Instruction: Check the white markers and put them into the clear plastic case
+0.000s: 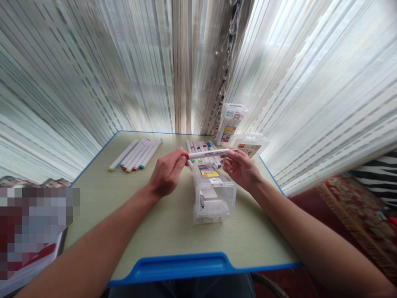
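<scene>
A white marker [209,153] with a red end lies level between my two hands, above the desk. My left hand [169,170] is closed on its red end, and my right hand [241,166] pinches the other end, which the fingers partly hide. Just below is a clear plastic marker case [214,198] lying on its side, its open mouth towards me. Inside it a single grey-tipped marker [202,200] shows. Behind the case lies a group of white markers [204,148] with coloured ends, partly covered by the held marker. Another group of markers [136,155] lies to the left.
An upright clear case [231,124] and a lower clear case [250,144] stand at the desk's back right corner. The pale desk [149,231] has a blue edge with a blue tray [182,265] in front. String curtains [139,74] hang close behind.
</scene>
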Available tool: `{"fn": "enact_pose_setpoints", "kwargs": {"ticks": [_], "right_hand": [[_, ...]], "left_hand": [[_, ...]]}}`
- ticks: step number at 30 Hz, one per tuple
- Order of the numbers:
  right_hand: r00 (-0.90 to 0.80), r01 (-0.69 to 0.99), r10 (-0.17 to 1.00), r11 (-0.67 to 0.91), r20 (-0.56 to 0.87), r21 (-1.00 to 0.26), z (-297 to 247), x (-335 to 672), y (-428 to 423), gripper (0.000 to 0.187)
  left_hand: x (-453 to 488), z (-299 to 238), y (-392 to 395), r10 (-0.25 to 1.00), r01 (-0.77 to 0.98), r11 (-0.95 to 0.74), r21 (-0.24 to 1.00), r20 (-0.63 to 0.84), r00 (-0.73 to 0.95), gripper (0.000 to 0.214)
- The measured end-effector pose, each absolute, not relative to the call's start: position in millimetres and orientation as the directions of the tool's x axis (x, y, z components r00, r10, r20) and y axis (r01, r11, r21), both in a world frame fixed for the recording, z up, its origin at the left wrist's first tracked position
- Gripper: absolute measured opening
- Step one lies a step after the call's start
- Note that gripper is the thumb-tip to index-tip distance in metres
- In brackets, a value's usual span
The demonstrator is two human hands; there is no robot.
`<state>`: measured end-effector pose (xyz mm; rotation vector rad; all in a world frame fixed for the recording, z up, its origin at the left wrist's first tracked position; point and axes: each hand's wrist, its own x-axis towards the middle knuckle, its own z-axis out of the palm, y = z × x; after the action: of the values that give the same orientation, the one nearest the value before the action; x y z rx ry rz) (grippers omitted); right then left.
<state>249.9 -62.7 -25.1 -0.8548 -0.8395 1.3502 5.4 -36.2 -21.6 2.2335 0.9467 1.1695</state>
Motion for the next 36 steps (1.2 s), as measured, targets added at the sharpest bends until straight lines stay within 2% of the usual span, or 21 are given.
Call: {"fn": "enact_pose_setpoints", "kwargs": {"ticks": [5, 12, 36], "right_hand": [[0.045, -0.468, 0.999, 0.04, 0.021, -0.883, -25.0, 250.1, -62.6, 0.026], [0.043, -0.482, 0.999, 0.043, 0.025, -0.875, -23.6, 247.9, -63.7, 0.026], [0.06, -0.474, 0.998, 0.03, 0.001, -0.88, -24.5, 248.7, -62.9, 0.032]], "left_hand": [[4.4, -23.3, -33.4, 0.709, 0.331, -0.701, 0.632, 0.563, 0.425, 0.032], [7.9, -19.8, -35.5, 0.697, 0.386, -0.716, 0.581, 0.577, 0.425, 0.031], [8.4, -20.9, -35.4, 0.692, 0.384, -0.722, 0.576, 0.578, 0.432, 0.027]]}}
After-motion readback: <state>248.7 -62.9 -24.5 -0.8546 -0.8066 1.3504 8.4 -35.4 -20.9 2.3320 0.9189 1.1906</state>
